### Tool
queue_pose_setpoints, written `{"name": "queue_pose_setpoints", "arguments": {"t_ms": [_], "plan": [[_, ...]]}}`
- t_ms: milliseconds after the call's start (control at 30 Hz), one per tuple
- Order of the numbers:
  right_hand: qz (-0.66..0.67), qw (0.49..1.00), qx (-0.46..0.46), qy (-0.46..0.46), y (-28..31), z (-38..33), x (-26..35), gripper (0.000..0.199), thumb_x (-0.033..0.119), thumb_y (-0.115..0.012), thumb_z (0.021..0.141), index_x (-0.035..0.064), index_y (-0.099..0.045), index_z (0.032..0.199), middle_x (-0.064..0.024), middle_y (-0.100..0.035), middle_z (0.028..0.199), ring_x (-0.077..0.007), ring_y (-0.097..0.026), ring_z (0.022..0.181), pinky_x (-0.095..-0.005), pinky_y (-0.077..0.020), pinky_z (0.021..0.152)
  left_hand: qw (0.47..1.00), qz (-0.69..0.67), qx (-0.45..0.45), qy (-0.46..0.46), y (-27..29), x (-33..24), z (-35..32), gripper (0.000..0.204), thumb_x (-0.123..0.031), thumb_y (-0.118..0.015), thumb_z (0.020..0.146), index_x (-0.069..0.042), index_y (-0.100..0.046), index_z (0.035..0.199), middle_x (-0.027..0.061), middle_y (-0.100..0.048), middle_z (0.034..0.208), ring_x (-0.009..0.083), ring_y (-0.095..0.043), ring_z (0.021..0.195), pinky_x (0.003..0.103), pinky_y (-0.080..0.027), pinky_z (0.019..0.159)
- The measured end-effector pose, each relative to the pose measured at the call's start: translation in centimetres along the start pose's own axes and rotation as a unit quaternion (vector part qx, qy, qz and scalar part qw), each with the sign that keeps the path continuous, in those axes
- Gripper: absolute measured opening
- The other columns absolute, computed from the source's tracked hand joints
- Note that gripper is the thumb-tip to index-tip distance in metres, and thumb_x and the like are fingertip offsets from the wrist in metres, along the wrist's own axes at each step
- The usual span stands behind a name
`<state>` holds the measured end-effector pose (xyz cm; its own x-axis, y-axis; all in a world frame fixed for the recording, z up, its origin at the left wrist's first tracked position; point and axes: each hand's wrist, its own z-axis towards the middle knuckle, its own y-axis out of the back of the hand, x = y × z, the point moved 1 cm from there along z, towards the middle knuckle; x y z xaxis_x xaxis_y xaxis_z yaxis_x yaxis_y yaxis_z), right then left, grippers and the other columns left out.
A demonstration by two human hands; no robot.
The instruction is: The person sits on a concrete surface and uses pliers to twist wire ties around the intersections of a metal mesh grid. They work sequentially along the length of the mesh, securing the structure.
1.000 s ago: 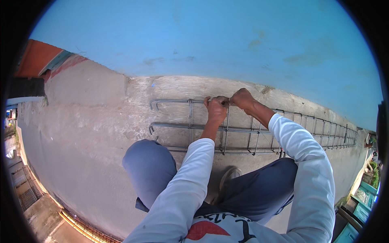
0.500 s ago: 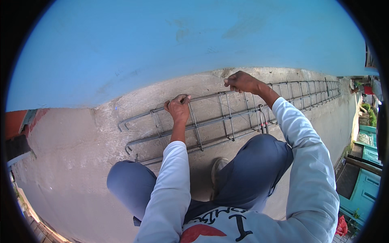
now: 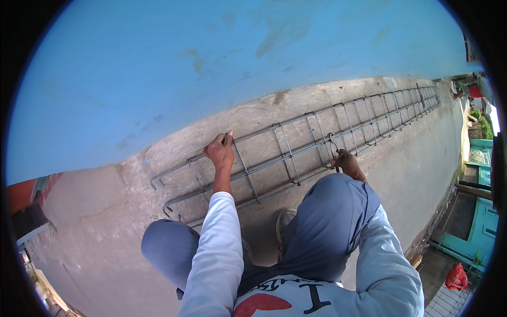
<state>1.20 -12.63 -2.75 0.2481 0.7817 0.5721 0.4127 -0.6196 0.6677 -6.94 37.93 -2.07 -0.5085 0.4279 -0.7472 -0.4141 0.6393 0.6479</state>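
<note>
A long cage of steel reinforcing bars (image 3: 288, 155) lies on the concrete, with several rectangular stirrups along it. At its far long bar, near the hooked left end, my left hand (image 3: 220, 151) is closed in a pinch beside a stirrup corner. A thin tie wire (image 3: 248, 108) curves up and to the right from those fingers. My right hand (image 3: 350, 164) is closed around the handles of pincers (image 3: 331, 141), just beyond my right knee. The jaws of the pincers rest by the cage's middle bars; most of the handles are hidden by my fingers.
A blue wall (image 3: 237, 47) runs along the far side of the cage. My bent knees (image 3: 338, 216) are close to its near side. At the right are turquoise doors (image 3: 478, 224), a red plastic bag (image 3: 456, 277) and, farther off, another person (image 3: 479, 91).
My right hand has come down from above the far bar to the pincers and closed on them. My left hand stays at the same bar. The view has shifted slightly.
</note>
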Motion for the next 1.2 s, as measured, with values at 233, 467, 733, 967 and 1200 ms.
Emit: {"name": "queue_pose_setpoints", "arguments": {"t_ms": [233,467,733,967,1200], "plan": [[0.000,0.999,0.035,0.015,-0.2,-0.2,3.2,0.040,0.015,-0.082,0.078,-0.0014,-0.065,0.111,-0.0039,-0.065,0.082,-0.0156,-0.061,0.078,-0.0319,-0.0509,0.072,0.999,0.013,-0.019,0.030,0.1,0.3,0.1,0.040,-0.047,-0.065,0.095,-0.009,-0.077,0.096,0.0089,-0.069,0.071,0.0265,-0.064,0.078,0.041,-0.026,0.104],[0.146,0.980,0.080,-0.107,0.7,-2.1,6.4,0.030,0.011,-0.078,0.081,0.0033,-0.064,0.106,-0.0060,-0.066,0.078,-0.0171,-0.065,0.072,-0.0322,-0.0545,0.066,1.000,0.010,-0.012,0.020,0.0,-0.3,-0.3,0.037,-0.044,-0.067,0.094,-0.008,-0.076,0.098,0.0065,-0.071,0.074,0.0261,-0.065,0.080,0.041,-0.027,0.105],[0.309,0.879,0.340,-0.132,0.2,-6.5,21.9,0.050,0.009,-0.068,0.090,0.0154,-0.053,0.137,-0.0064,-0.066,0.088,-0.0174,-0.067,0.077,-0.0368,-0.0582,0.064,0.953,-0.114,-0.282,0.001,-1.9,-1.1,-5.2,0.023,-0.014,-0.070,0.092,-0.003,-0.065,0.111,0.0105,-0.069,0.094,0.0219,-0.064,0.082,0.039,-0.045,0.094],[-0.464,0.782,0.270,0.315,-4.7,-2.8,32.5,0.064,0.009,-0.060,0.094,0.0268,-0.043,0.152,-0.0120,-0.067,0.104,-0.0252,-0.066,0.103,-0.0379,-0.0522,0.090,0.890,-0.378,-0.166,0.194,-3.7,-1.6,-7.1,0.018,-0.009,-0.068,0.094,0.000,-0.063,0.109,0.0080,-0.068,0.092,0.0151,-0.062,0.081,0.031,-0.051,0.077],[-0.654,0.570,0.125,0.482,-9.6,0.1,40.8,0.056,0.007,-0.050,0.101,0.0396,-0.049,0.147,-0.0076,-0.063,0.109,-0.0244,-0.064,0.105,-0.0474,-0.0437,0.105,0.881,-0.404,-0.127,0.212,-4.5,0.4,-6.2,0.022,-0.006,-0.072,0.092,0.003,-0.062,0.109,0.0109,-0.069,0.094,0.0145,-0.066,0.080,0.030,-0.058,0.067]]}}
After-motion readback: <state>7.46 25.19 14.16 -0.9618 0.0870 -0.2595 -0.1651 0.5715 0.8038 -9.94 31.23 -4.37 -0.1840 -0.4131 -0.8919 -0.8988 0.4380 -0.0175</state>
